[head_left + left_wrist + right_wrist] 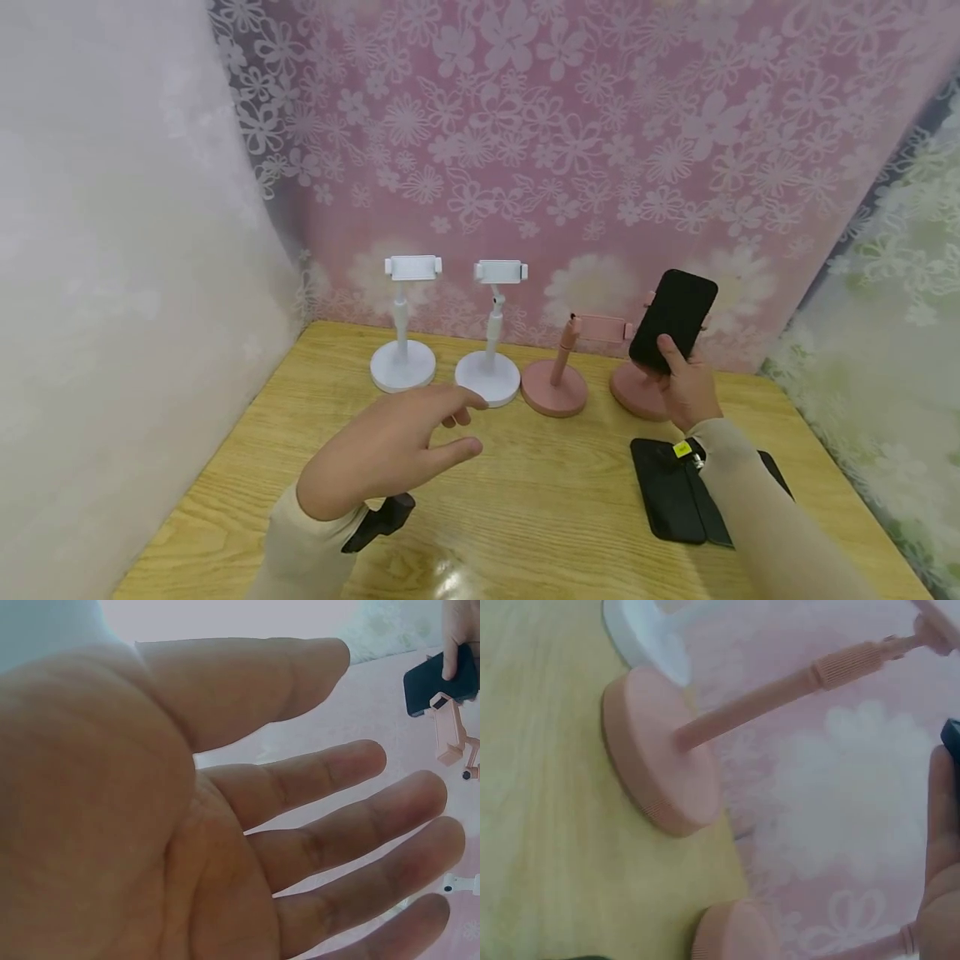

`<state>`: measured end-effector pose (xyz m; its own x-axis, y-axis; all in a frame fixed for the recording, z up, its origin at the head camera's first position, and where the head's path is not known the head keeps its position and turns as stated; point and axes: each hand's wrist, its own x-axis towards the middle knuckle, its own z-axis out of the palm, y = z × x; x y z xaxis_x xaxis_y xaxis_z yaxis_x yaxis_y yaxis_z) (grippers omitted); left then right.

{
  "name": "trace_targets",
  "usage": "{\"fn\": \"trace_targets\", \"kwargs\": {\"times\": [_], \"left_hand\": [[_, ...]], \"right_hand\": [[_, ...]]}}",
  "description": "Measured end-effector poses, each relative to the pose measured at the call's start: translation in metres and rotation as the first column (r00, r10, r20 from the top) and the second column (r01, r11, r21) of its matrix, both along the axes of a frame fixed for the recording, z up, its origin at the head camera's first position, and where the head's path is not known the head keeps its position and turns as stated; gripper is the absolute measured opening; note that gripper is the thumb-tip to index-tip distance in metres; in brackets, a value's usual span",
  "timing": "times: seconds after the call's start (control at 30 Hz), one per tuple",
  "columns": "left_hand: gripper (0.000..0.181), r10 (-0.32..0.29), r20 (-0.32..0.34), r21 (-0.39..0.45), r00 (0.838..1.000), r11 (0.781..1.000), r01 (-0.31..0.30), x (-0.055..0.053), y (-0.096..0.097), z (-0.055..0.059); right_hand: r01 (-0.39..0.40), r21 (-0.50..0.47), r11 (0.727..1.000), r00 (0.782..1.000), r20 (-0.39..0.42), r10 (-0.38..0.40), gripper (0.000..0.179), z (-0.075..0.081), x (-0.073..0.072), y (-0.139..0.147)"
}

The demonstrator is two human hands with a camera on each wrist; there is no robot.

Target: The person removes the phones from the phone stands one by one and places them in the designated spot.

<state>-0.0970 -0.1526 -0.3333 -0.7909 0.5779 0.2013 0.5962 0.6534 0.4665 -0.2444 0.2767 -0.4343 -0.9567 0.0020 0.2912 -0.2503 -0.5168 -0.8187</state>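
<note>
A black smartphone [677, 312] is in my right hand [688, 390], thumb across its dark face, held tilted in front of the rightmost pink phone stand [637, 390]. Pink clamp ends of that stand peek out at both sides of the phone; the rest of its holder is hidden behind it. In the right wrist view only the edge of the right hand [941, 900] and a corner of the phone show. My left hand [397, 446] hovers over the table's middle with fingers spread and nothing in them, palm visible in the left wrist view.
Left of the phone stand stand another pink stand [555, 388] with its holder turned sideways and two white stands [402, 367], [487, 379]. More black phones [671, 492] lie on the wooden table [510, 517] under the right forearm. A floral curtain [487, 167] hangs behind.
</note>
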Motion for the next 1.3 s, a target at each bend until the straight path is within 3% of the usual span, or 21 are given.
{"fn": "trace_targets", "kwargs": {"times": [0.2, 0.33, 0.43, 0.5, 0.63, 0.7, 0.77, 0.97, 1.1, 1.2, 1.3], "left_hand": [[0.038, -0.003, 0.019, -0.016, 1.000, 1.000, 0.004, -0.001, 0.003, 0.000], [0.038, -0.003, 0.031, -0.015, 1.000, 1.000, 0.004, -0.001, 0.002, 0.000], [0.039, 0.001, 0.038, -0.022, 0.999, 1.000, 0.000, -0.002, 0.002, 0.001], [0.039, 0.003, 0.038, -0.028, 0.999, 1.000, -0.002, -0.003, 0.002, 0.001], [0.039, 0.007, 0.030, -0.036, 1.000, 0.999, -0.005, -0.005, 0.002, 0.001], [0.039, 0.009, 0.026, -0.040, 1.000, 0.999, -0.008, -0.005, 0.002, 0.000], [0.039, 0.007, 0.026, -0.045, 1.000, 0.999, -0.006, -0.006, 0.003, 0.000], [0.038, -0.007, 0.013, -0.035, 1.000, 0.999, 0.008, -0.007, 0.003, 0.000], [0.029, -0.046, -0.088, 0.053, 0.995, 0.997, 0.051, -0.008, 0.004, 0.000], [0.020, -0.071, -0.202, 0.137, 0.977, 0.985, 0.100, -0.009, 0.006, -0.001], [0.014, -0.070, -0.271, 0.183, 0.960, 0.975, 0.123, -0.008, 0.007, 0.000]], "right_hand": [[-0.045, -0.153, 0.987, 0.997, -0.061, 0.036, 0.039, 0.016, 0.019, 0.009], [-0.072, -0.137, 0.988, 0.994, -0.095, 0.059, 0.046, 0.033, 0.040, 0.004], [-0.013, -0.014, 1.000, 0.992, -0.122, 0.011, 0.046, 0.048, 0.058, -0.008], [0.065, 0.095, 0.993, 0.988, -0.145, -0.051, 0.044, 0.057, 0.071, -0.021], [0.230, 0.323, 0.918, 0.969, -0.160, -0.186, 0.041, 0.069, 0.101, -0.050], [0.267, 0.393, 0.880, 0.963, -0.149, -0.225, 0.039, 0.072, 0.115, -0.065], [0.270, 0.430, 0.862, 0.963, -0.133, -0.235, 0.038, 0.072, 0.128, -0.079], [0.220, 0.440, 0.870, 0.974, -0.046, -0.223, 0.037, 0.063, 0.157, -0.122], [0.211, 0.429, 0.878, 0.974, -0.020, -0.224, 0.035, 0.051, 0.170, -0.147], [0.195, 0.397, 0.897, 0.978, -0.010, -0.208, 0.031, 0.042, 0.178, -0.162], [0.148, 0.377, 0.914, 0.986, 0.011, -0.164, 0.028, 0.033, 0.183, -0.175]]}}
